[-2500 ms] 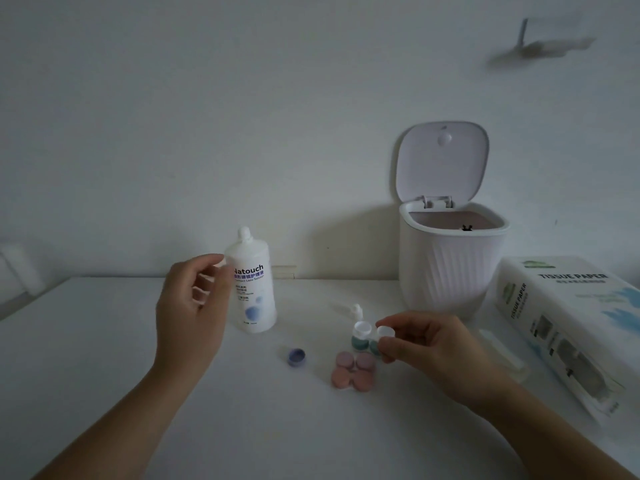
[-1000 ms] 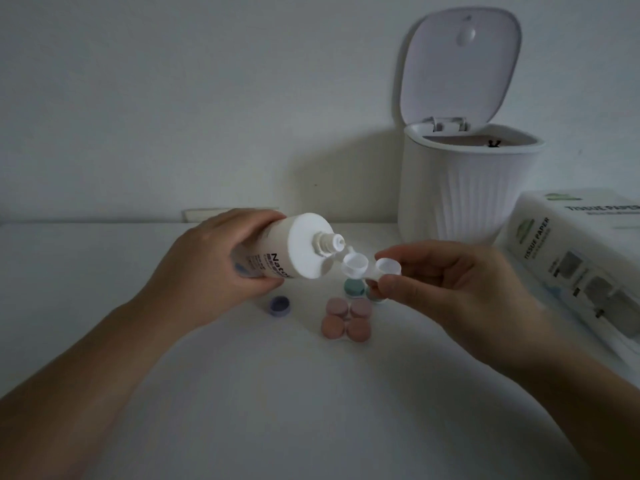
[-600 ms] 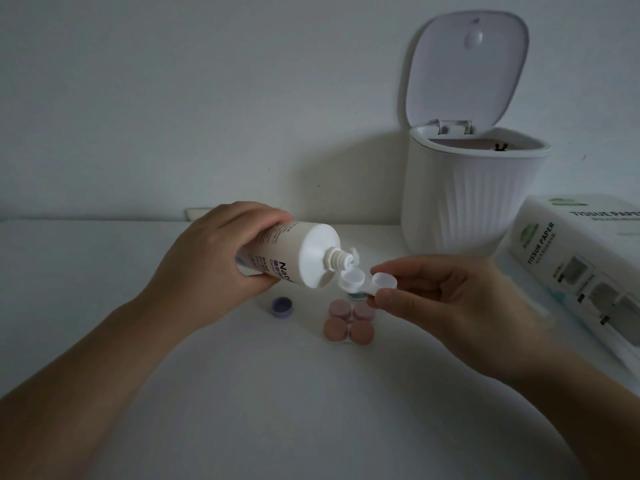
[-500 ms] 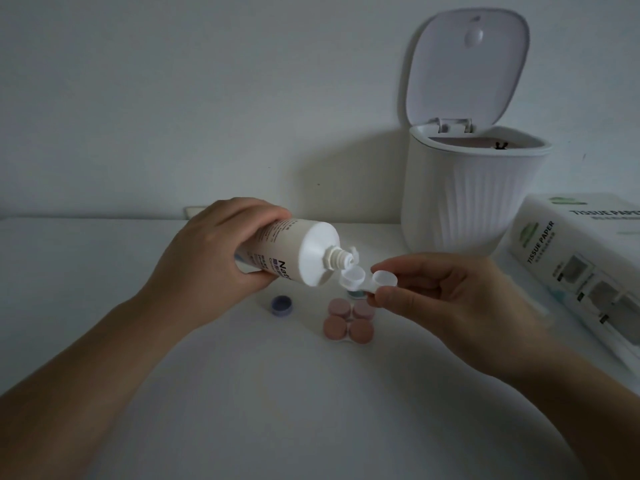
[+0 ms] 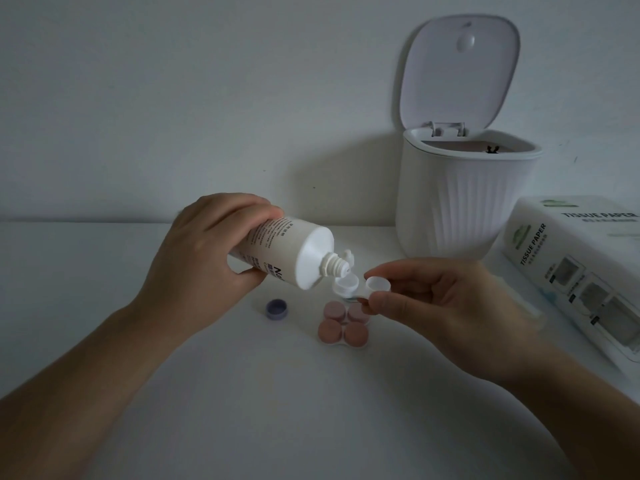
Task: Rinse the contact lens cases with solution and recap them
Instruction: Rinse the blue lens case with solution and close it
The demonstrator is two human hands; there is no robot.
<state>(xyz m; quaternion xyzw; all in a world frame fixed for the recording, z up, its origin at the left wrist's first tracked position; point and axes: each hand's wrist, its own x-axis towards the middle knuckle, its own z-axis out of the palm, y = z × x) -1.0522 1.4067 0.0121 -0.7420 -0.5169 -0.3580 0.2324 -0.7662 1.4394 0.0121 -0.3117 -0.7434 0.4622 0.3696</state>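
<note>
We are in the rinsing step: the white contact lens case [image 5: 360, 287], both wells uncapped and facing up, sits just below centre of the frame, pinched at its right well between the thumb and fingertips of our right hand [image 5: 446, 306]. Its long axis runs left to right across the picture, roughly level. Just above its left well hangs the nozzle of the solution bottle [image 5: 294, 256], which our left hand [image 5: 204, 254] grips round the body. The bottle's long axis slants from centre-left down toward the centre, nozzle pointing right and downward at that well, flip cap swung open behind the tip. We cannot tell whether liquid is flowing.

By our judgement the next move calls for a gentle squeeze with the nozzle kept over the well, then a shift to the right well, keeping the case level so nothing spills.

Below the case on the white table [image 5: 242, 410] lies a pink four-capped lens case [image 5: 341, 323], and to its left a loose purple cap [image 5: 277, 309]. A teal piece shows under the white case. In the upper right stands an open-lidded white bin [image 5: 464, 206]; at the right edge lies a tissue paper pack [image 5: 581, 268]
</note>
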